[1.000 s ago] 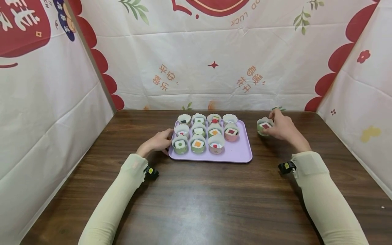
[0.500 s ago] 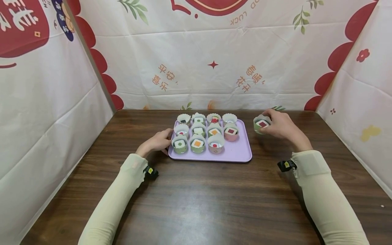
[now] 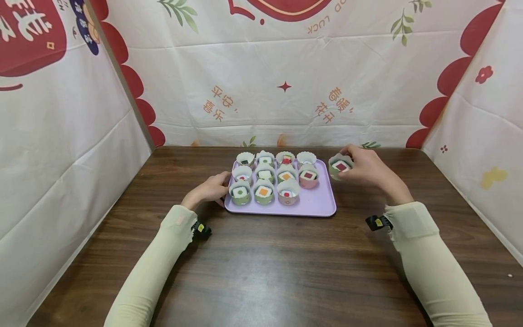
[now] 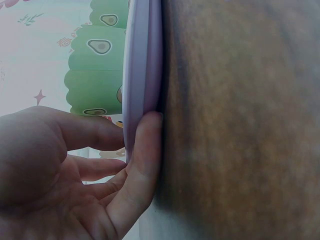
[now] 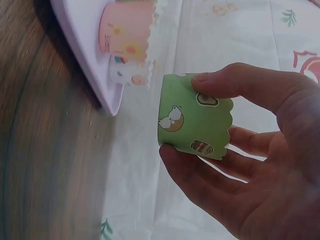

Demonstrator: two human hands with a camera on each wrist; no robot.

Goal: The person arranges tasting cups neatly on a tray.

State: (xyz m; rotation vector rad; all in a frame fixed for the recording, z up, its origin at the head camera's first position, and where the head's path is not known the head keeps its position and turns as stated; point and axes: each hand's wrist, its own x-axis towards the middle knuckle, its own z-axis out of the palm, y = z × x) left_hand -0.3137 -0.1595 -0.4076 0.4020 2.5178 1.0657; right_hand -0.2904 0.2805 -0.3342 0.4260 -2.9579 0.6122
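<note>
1. Right hand (image 3: 367, 169) pinches green paper cup (image 3: 340, 166) by its side wall, aloft just beside lavender tray (image 3: 314, 205)
2. Cup judged light, thin-walled, easily crushed; hold low on the wall, gently
3. Left hand (image 3: 209, 190), its grip relaxed, presses the tray's edge on the desk (image 3: 261, 263)

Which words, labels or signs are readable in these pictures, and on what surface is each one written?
"OD LUCK", upside down, on the backdrop cloth; its beginning is cut off.
Orange Chinese characters and on the same cloth: upside down, too small to read surely.
Green paper cup: only cartoon pictures, no words.
</note>
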